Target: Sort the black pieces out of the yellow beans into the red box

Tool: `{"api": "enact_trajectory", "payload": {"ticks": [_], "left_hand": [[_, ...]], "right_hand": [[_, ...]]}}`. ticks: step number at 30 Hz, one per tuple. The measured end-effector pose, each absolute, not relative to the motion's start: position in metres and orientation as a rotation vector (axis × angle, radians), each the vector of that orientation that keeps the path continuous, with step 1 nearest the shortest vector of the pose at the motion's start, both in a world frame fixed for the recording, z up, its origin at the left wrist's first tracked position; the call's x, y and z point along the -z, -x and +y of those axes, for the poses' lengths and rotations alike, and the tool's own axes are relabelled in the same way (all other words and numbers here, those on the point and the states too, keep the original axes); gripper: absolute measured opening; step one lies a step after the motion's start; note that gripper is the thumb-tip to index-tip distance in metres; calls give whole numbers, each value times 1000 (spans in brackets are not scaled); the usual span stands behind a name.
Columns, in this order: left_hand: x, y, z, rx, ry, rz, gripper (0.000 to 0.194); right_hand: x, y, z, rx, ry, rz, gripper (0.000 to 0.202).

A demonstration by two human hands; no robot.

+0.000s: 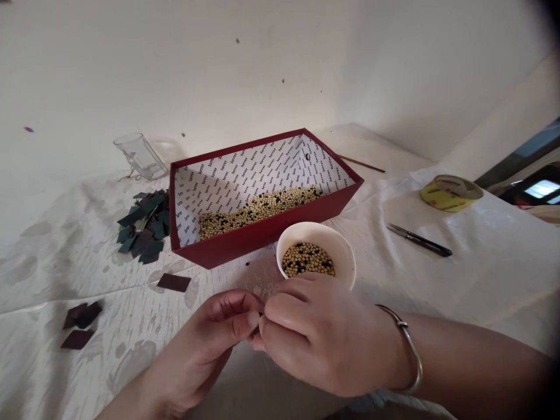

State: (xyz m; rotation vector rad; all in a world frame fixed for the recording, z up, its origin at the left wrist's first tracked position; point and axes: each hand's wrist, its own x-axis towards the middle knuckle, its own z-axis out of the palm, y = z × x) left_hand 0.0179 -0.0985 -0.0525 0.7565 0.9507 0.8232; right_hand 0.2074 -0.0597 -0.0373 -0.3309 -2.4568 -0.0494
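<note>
My left hand (219, 338) and my right hand (315, 335) meet at the fingertips, low in the middle of the view. Both are closed in a pinch round a small dark thing, mostly hidden by the fingers. Right behind my right hand stands a white bowl (347, 256) with yellow and black beads (306, 258) in it. A red box (262, 230) with a white printed lining sits farther back, more such beads (262, 209) along its near inside. Left of it lies a pile of dark green and brown pieces (146, 224).
Single brown pieces (174, 282) lie on the cloth at left. A clear glass (142, 156) stands behind the pile. At right are black-handled tweezers or a similar tool (420, 240), a yellow tape roll (450, 195) and a thin brown stick (362, 163).
</note>
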Motion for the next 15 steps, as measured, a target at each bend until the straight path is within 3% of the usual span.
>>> {"api": "enact_trajectory", "payload": {"ticks": [15], "left_hand": [[49,-17,-97,-826,-719,955,19]], "right_hand": [[35,-206,-57,86,330,-2396,24]]}}
